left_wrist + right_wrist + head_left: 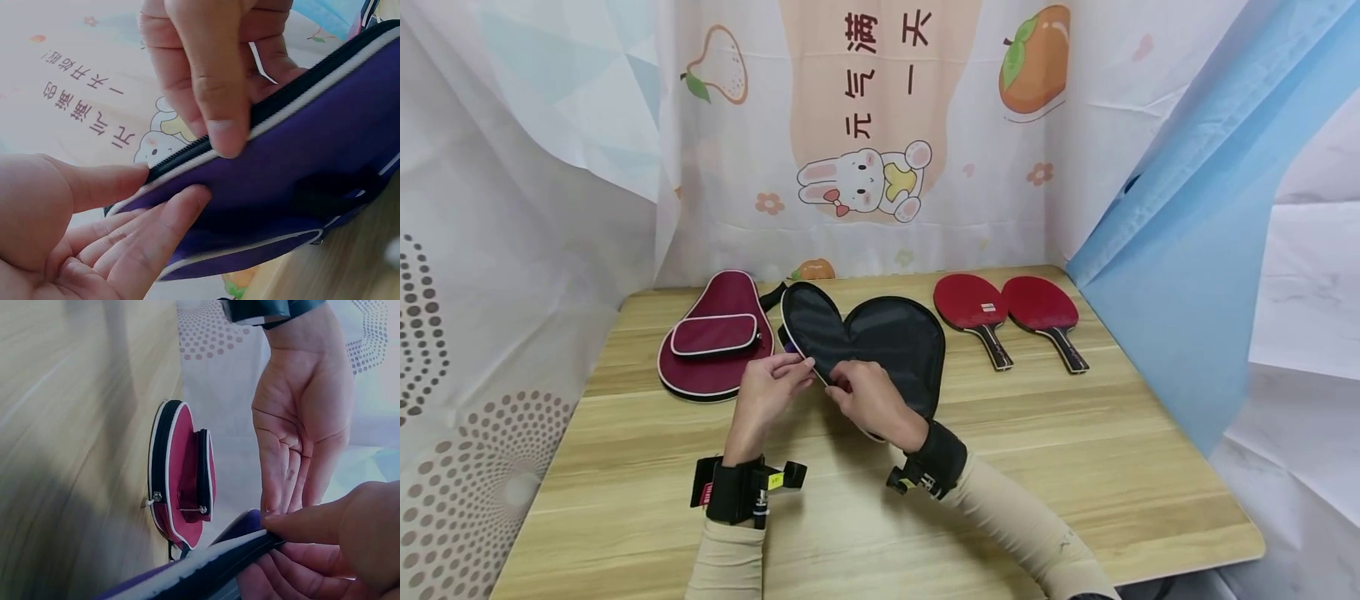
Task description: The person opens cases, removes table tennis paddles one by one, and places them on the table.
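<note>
from my end i see the purple bag (895,342) spread open in the middle of the table (1075,467), its black lining facing up in a heart shape, with the purple outside showing in the left wrist view. a zip (337,61) with white trim beside it runs along its edge.

my view has both of the person's hands on that edge, close together. the left hand (771,383) has its thumb and forefinger nearly closed, pinching the edge on the left half, while its other fingers lie loosely bent. the right hand (872,398) is just beside it, thumb against the purple side and bent fingers behind, gripping the same edge.

to the left of the purple bag i have a dark red bag (718,300) lying on the table, a small pouch (713,336) on its front, both trimmed in white. to the right i make out two red paddles, one (970,300) near the purple bag and the other (1040,302) beside it, black handles pointing towards the person. behind the table i see a curtain printed with a rabbit (865,182).
</note>
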`<action>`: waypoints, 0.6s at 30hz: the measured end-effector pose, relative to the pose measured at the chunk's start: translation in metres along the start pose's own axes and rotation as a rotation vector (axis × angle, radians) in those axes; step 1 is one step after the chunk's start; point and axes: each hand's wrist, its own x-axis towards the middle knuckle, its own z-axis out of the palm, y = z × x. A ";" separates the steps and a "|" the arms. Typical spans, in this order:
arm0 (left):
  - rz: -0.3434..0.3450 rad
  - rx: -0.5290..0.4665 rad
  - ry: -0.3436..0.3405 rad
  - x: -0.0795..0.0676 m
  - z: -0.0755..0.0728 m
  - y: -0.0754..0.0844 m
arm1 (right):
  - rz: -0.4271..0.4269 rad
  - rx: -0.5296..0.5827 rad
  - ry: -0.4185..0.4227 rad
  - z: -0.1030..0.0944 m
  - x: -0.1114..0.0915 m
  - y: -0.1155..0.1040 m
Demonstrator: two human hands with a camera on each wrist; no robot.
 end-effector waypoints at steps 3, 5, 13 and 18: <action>0.023 -0.006 -0.025 0.001 0.004 0.000 | 0.032 0.027 0.022 -0.007 -0.001 0.003; 0.038 -0.005 -0.044 0.001 0.007 0.000 | 0.056 0.046 0.047 -0.012 -0.001 0.006; 0.059 0.005 -0.080 0.001 0.017 -0.001 | 0.134 0.118 0.146 -0.034 -0.010 0.023; 0.052 0.018 -0.086 0.001 0.024 -0.002 | 0.193 0.094 0.184 -0.046 -0.017 0.042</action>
